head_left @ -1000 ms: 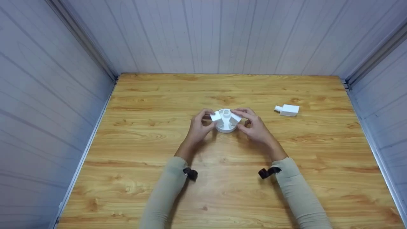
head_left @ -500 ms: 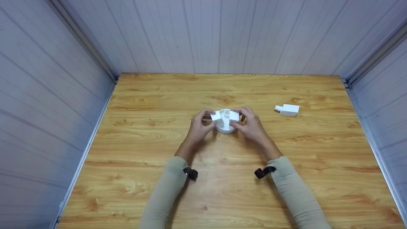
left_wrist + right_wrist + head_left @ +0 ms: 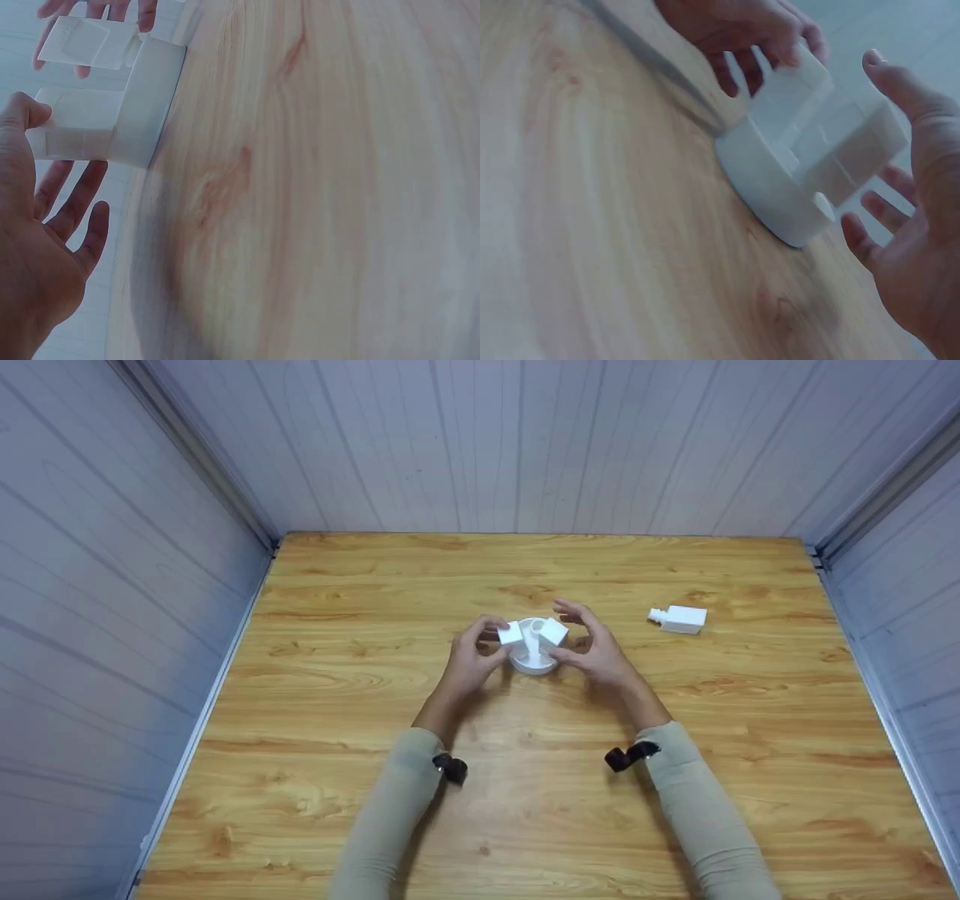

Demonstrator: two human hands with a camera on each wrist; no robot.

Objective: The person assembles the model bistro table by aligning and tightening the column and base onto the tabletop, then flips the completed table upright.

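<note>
A white round base (image 3: 534, 663) with a centre post stands mid-table and carries two white blocks. My left hand (image 3: 480, 649) pinches the left block (image 3: 511, 634) between thumb and fingers; in the left wrist view the thumb of that hand (image 3: 30, 247) lies on the block (image 3: 79, 135). My right hand (image 3: 592, 649) is beside the right block (image 3: 553, 631) with its fingers spread and apart from it. The right wrist view shows that hand (image 3: 922, 247) open next to the base (image 3: 769, 176), with the left hand (image 3: 735, 26) curled over the far block.
A loose white block with a short peg (image 3: 679, 619) lies on the wooden table (image 3: 525, 825) to the far right. Grey panel walls close in the left, back and right sides.
My right hand has let go of the right block and spread its fingers. That block now sits closer to the post. The left hand has kept its hold.
</note>
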